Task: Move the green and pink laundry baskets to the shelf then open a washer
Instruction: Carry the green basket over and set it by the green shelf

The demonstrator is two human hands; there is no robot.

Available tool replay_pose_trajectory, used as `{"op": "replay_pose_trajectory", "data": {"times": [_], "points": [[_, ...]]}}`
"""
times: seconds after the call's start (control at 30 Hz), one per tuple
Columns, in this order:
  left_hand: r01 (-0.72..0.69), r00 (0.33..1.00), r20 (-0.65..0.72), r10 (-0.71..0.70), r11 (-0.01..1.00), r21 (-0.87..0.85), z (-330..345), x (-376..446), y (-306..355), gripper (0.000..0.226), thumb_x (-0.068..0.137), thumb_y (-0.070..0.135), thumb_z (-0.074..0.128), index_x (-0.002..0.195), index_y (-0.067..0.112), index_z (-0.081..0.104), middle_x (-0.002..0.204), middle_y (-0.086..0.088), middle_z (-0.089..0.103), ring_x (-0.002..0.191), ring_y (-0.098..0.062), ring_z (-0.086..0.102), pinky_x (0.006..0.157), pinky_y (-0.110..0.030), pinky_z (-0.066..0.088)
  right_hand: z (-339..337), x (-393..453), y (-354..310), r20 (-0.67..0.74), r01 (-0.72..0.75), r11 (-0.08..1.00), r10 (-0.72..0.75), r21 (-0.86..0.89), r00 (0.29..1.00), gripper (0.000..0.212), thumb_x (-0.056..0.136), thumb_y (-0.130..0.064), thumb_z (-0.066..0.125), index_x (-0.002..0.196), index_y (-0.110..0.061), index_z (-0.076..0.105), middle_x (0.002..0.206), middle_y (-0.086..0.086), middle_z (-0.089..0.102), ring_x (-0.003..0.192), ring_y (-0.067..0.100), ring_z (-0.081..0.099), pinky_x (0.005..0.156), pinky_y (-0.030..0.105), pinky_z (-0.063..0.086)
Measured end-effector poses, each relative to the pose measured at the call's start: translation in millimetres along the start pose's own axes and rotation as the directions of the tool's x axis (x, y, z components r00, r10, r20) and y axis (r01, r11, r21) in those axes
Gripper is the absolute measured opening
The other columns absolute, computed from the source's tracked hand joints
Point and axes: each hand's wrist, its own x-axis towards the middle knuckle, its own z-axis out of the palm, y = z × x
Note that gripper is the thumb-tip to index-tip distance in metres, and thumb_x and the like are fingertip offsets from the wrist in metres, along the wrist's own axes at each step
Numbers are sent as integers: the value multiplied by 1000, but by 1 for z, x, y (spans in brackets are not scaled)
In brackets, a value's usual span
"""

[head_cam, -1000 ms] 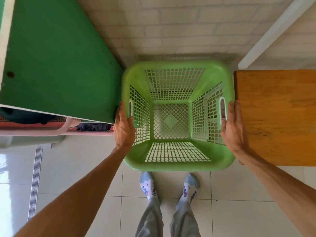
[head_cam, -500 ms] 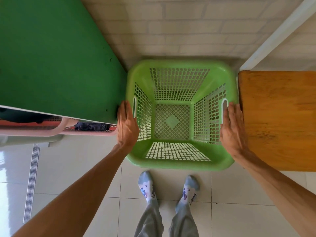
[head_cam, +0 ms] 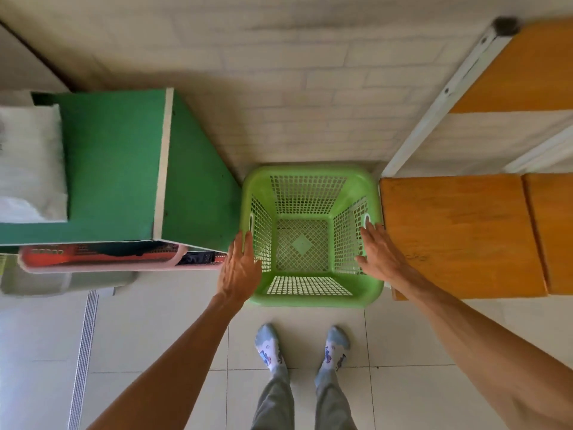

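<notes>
An empty green laundry basket (head_cam: 310, 297) stands on the tiled floor against the wall, between a green cabinet and a wooden shelf. My left hand (head_cam: 238, 265) lies flat over its left rim, fingers straight and reaching the handle slot. My right hand (head_cam: 378, 252) hovers flat at the right rim, fingertips at the other handle slot. Neither hand curls around the rim. The pink laundry basket (head_cam: 99, 268) sits under the green cabinet at the left, with dark and red clothes in it, mostly hidden.
The green cabinet (head_cam: 117, 162) crowds the basket's left side, with a white cloth (head_cam: 31, 162) on top. The wooden shelf board (head_cam: 459, 234) touches its right side; a white metal post (head_cam: 434, 110) rises to an upper board (head_cam: 511, 66). My socked feet (head_cam: 300, 349) stand just behind.
The view has pulled up and back, so the basket looks smaller and lower. Both hands have loosened from the rims, and their fingers have straightened.
</notes>
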Motion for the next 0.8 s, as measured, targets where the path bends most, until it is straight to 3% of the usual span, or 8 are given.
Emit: {"op": "replay_pose_trajectory", "data": {"times": [0.2, 0.37, 0.5, 0.67, 0.8], "points": [[-114, 989, 106, 106, 991, 71, -92, -76, 59, 75, 100, 23, 56, 161, 4, 15, 167, -22, 15, 156, -33, 13, 125, -36, 7, -112, -105, -61, 26, -33, 990, 30, 139, 999, 80, 101, -41, 56, 160, -4, 17, 167, 20, 13, 155, 36, 12, 128, 48, 12], [-206, 967, 194, 166, 957, 204, -166, -120, 98, 79, 99, 37, 58, 160, 7, 16, 166, -19, 17, 154, -36, 18, 126, -45, 21, -169, -198, -75, -68, -90, 968, 109, 234, 992, 65, 104, -38, 50, 154, -1, 31, 157, 20, 35, 148, 32, 32, 124, 42, 26], [-258, 960, 176, 220, 935, 242, -207, -139, 119, 80, 99, 37, 58, 160, 7, 16, 166, -19, 17, 153, -36, 19, 124, -48, 25, -190, -249, -69, -134, -136, 955, 176, 263, 975, 55, 106, -35, 47, 149, -2, 38, 143, 16, 48, 135, 30, 45, 113, 38, 40], [-331, 941, 164, 296, 907, 261, -236, -145, 130, 74, 97, 35, 62, 155, 7, 27, 160, -16, 31, 146, -33, 32, 119, -48, 34, -205, -280, -56, -127, -247, 913, 301, 326, 945, 53, 107, -32, 46, 148, 0, 39, 149, 21, 43, 139, 34, 40, 112, 42, 39], [-380, 923, 191, 334, 869, 316, -248, -137, 149, 80, 98, 44, 59, 159, 8, 21, 163, -15, 26, 150, -33, 26, 121, -50, 31, -220, -291, -41, -131, -305, 870, 380, 388, 916, 54, 107, -35, 44, 148, 0, 38, 152, 20, 41, 141, 35, 38, 111, 45, 40]]}}
